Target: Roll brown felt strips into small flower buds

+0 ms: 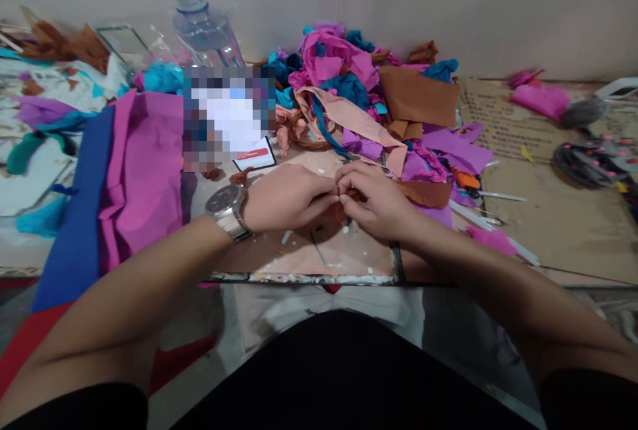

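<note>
My left hand (294, 196), with a watch (226, 207) on its wrist, meets my right hand (376, 201) above the near edge of the table. Thumbs and index fingers of both are pinched together, tip against tip. A small brown piece of crepe paper (335, 211) shows under and between the fingertips; most of it is hidden by the fingers. Just beyond my left hand lies a phone (259, 156), its upper part blurred out. Past my right hand, a peach paper strip (356, 117) and a brown paper strip (426, 194) lie on the scrap heap.
A clear bottle (207, 34) with a white cap stands at the back. Pink paper (149, 164) and blue paper (82, 197) hang toward the left front edge. Crumpled crepe paper (343, 61) is heaped behind. On cardboard (523, 217) at right sits a dark pincushion (588, 163).
</note>
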Available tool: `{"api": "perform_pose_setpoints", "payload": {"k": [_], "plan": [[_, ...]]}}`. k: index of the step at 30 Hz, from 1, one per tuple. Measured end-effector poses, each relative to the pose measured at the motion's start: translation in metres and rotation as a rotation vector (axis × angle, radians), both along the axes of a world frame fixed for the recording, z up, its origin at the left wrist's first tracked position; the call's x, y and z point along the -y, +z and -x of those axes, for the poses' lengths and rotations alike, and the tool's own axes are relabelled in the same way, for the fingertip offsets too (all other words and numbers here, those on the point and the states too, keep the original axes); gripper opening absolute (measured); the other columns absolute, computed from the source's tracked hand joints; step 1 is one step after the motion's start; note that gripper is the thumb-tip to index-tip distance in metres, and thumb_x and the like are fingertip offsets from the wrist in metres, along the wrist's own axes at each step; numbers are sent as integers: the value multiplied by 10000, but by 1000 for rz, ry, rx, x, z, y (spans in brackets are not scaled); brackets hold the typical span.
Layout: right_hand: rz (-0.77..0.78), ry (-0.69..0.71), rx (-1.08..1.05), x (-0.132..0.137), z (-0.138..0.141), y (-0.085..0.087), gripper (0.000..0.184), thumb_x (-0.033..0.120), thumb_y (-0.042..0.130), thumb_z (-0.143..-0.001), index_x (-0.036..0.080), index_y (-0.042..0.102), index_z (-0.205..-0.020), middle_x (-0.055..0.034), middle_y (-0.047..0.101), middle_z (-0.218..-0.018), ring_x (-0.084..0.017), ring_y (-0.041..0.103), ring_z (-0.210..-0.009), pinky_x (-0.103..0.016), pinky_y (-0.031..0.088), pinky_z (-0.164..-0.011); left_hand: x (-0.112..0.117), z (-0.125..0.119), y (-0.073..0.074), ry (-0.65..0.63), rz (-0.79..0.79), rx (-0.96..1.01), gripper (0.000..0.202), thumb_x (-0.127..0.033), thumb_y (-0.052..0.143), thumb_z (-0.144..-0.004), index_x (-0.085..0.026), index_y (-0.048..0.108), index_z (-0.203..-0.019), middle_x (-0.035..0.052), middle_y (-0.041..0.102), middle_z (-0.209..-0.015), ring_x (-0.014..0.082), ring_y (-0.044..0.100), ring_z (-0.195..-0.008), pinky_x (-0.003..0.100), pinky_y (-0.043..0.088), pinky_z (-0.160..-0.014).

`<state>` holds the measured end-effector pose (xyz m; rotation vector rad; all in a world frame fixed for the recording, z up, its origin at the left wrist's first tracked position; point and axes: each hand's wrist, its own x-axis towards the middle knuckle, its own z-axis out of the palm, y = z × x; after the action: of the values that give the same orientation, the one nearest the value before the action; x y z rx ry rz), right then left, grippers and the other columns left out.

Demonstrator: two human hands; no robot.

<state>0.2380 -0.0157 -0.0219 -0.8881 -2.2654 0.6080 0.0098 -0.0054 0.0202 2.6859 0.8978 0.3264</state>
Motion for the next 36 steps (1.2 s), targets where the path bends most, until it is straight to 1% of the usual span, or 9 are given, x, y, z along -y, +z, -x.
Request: {"api": "perform_pose_setpoints", "payload": {"k": [5,8,12,18,23,25,27,31,36], "plan": [[-23,-16,-22,0,-1,-1,80,156,604,-930,221,609,-976,-81,685,-1118,-248,642,-1069,-428,448,-951,-6,4,8,25,245,105,315,-352,531,-1008,-159,754,-898,-3,691,-701,114,560,-598,254,362,-623],[-46,-19,-43,1,-2,-2,63,184,603,-960,224,626,-1002,-82,691,-1115,-249,647,-1077,-433,457,-944,-7,5,10,58,299,127,317,-360,544,-993,-152,761,-892,-11,683,-695,108,550,-598,246,367,-618],[-75,-29,-55,1,-2,-1,45,209,606,-974,227,647,-976,-74,703,-1093,-245,662,-1062,-438,467,-948,-7,4,8,70,304,149,309,-357,554,-987,-152,767,-896,-13,701,-702,103,557,-597,241,377,-622],[-110,-50,-51,1,-1,0,33,203,624,-935,228,644,-929,-70,717,-1068,-247,671,-1031,-441,466,-953,-5,3,6,70,302,185,284,-362,584,-981,-167,779,-916,-5,744,-749,106,596,-617,236,397,-639],[-91,-15,-71,2,0,3,49,188,634,-907,221,639,-872,-71,705,-1067,-240,662,-1030,-423,485,-937,-2,1,3,33,165,138,252,-344,590,-976,-179,767,-907,1,728,-728,113,587,-611,250,366,-633],[-62,19,-91,2,0,5,76,181,638,-892,220,628,-827,-69,700,-1054,-230,664,-1000,-403,503,-908,0,1,1,-5,100,123,251,-337,584,-979,-182,761,-893,3,710,-699,115,564,-591,255,347,-618],[-21,42,-114,3,0,8,98,176,641,-877,218,618,-791,-67,697,-1040,-222,666,-973,-386,518,-880,0,0,1,-28,79,120,257,-334,574,-987,-183,759,-891,7,710,-695,116,558,-581,255,345,-611],[48,37,-145,3,0,11,103,157,636,-849,214,620,-765,-66,695,-1021,-222,670,-964,-387,529,-878,-1,2,3,-15,177,134,261,-340,578,-982,-184,779,-922,11,742,-736,120,598,-608,250,383,-634],[20,36,-118,4,-3,9,80,154,642,-873,222,667,-839,-67,710,-1074,-234,678,-1013,-424,519,-947,-4,3,3,12,253,120,251,-337,593,-966,-186,787,-917,-5,737,-735,112,597,-611,249,390,-642]]}}
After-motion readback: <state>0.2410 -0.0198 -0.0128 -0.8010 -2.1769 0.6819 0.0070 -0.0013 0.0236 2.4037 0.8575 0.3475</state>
